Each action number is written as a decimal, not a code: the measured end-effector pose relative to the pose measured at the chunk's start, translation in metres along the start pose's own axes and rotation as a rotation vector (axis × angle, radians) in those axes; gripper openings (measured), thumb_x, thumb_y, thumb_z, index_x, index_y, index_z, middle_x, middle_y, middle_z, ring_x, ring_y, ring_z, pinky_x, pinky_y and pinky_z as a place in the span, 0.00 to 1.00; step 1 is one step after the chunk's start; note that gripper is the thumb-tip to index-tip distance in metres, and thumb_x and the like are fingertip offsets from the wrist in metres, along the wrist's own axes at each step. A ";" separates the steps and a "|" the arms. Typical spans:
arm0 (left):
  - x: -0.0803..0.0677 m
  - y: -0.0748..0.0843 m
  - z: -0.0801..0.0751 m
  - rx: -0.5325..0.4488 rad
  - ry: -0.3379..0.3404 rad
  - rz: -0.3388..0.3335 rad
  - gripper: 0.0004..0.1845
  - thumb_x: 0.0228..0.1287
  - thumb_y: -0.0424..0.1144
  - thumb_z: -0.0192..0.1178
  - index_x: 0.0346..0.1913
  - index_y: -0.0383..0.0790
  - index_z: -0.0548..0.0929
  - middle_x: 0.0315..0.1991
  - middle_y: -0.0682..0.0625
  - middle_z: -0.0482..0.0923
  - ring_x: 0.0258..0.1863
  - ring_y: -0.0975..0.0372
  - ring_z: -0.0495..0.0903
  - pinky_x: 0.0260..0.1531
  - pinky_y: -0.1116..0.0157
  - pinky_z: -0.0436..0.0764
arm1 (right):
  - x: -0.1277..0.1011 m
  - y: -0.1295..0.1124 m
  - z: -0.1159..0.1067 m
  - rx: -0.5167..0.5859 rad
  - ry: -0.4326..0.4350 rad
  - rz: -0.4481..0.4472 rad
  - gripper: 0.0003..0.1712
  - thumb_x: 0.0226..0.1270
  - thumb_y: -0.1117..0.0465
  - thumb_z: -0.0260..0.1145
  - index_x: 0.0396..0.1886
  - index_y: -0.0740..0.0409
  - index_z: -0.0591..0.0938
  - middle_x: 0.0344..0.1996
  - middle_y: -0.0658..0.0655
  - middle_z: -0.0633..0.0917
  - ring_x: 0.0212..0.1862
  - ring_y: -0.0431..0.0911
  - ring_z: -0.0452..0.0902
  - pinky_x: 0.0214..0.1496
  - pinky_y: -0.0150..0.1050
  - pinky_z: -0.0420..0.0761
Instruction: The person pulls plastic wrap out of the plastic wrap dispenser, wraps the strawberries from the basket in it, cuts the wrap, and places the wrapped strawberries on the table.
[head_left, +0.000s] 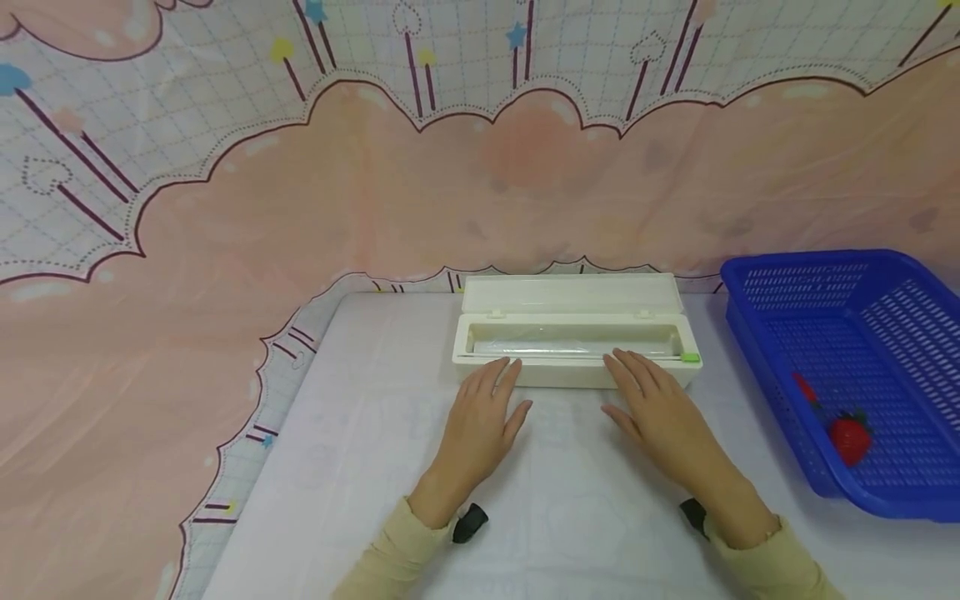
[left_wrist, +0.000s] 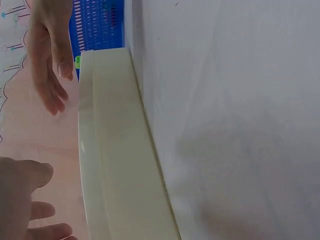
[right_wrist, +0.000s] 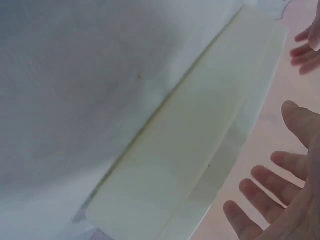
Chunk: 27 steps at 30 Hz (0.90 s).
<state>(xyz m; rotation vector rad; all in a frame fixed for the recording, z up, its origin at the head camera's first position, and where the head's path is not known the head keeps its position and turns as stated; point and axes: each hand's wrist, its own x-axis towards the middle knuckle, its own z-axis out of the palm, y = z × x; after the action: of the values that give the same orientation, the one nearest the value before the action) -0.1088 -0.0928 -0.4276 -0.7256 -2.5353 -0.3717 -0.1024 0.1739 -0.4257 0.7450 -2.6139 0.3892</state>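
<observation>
A long white cling film dispenser (head_left: 577, 375) stands on the table with its lid (head_left: 572, 295) raised at the back. Inside lies a roll of clear film (head_left: 573, 340), and a green slider (head_left: 689, 357) sits at the right end of the front rail. My left hand (head_left: 480, 421) hovers at the box's front left, fingers extended. My right hand (head_left: 660, 417) is over the front right in the same way. Both wrist views show the box's pale front wall (left_wrist: 125, 135) and hands with spread fingers holding nothing; contact with the box cannot be made out.
On the right stands a blue plastic basket (head_left: 772, 392) with a strawberry (head_left: 851, 439) and a small red piece (head_left: 805, 387) inside. A white cloth (head_left: 360, 467) covers the table. Behind hangs a patterned pink curtain (head_left: 465, 192).
</observation>
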 end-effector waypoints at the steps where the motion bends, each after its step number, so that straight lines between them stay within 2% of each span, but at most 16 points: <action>1: 0.002 -0.001 0.000 -0.002 0.010 0.005 0.27 0.69 0.44 0.63 0.66 0.34 0.73 0.62 0.41 0.74 0.61 0.49 0.75 0.63 0.54 0.74 | 0.002 0.001 0.000 0.007 0.006 -0.002 0.39 0.67 0.56 0.68 0.71 0.65 0.65 0.65 0.67 0.73 0.66 0.62 0.67 0.67 0.59 0.69; 8: 0.017 -0.006 0.000 -0.069 0.038 0.039 0.22 0.69 0.42 0.63 0.61 0.35 0.77 0.56 0.43 0.78 0.57 0.51 0.77 0.60 0.55 0.76 | 0.017 0.007 -0.001 0.029 0.046 -0.009 0.35 0.64 0.58 0.70 0.67 0.67 0.71 0.58 0.67 0.78 0.60 0.61 0.73 0.62 0.58 0.74; 14: 0.034 -0.007 0.000 -0.073 0.008 0.036 0.22 0.70 0.45 0.61 0.61 0.36 0.78 0.54 0.44 0.80 0.56 0.53 0.78 0.60 0.57 0.75 | 0.032 0.008 -0.005 0.030 0.009 0.029 0.29 0.67 0.55 0.67 0.63 0.66 0.75 0.56 0.66 0.79 0.59 0.61 0.74 0.60 0.59 0.75; 21: 0.058 -0.003 0.005 -0.069 -0.007 0.036 0.20 0.72 0.47 0.59 0.58 0.38 0.80 0.52 0.46 0.82 0.54 0.55 0.79 0.60 0.59 0.75 | 0.048 0.015 -0.003 0.083 0.023 0.039 0.22 0.68 0.56 0.68 0.55 0.66 0.81 0.51 0.64 0.83 0.57 0.59 0.77 0.59 0.56 0.77; 27: 0.074 -0.001 0.012 -0.078 -0.041 0.017 0.18 0.72 0.48 0.59 0.56 0.39 0.82 0.50 0.48 0.83 0.52 0.56 0.81 0.57 0.60 0.78 | 0.061 0.017 -0.002 0.120 0.001 0.094 0.18 0.69 0.55 0.67 0.50 0.65 0.84 0.46 0.62 0.86 0.50 0.57 0.80 0.53 0.54 0.80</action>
<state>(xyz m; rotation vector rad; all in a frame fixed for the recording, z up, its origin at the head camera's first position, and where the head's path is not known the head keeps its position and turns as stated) -0.1687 -0.0575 -0.4007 -0.7913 -2.5635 -0.4571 -0.1586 0.1618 -0.3996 0.6605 -2.6502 0.5788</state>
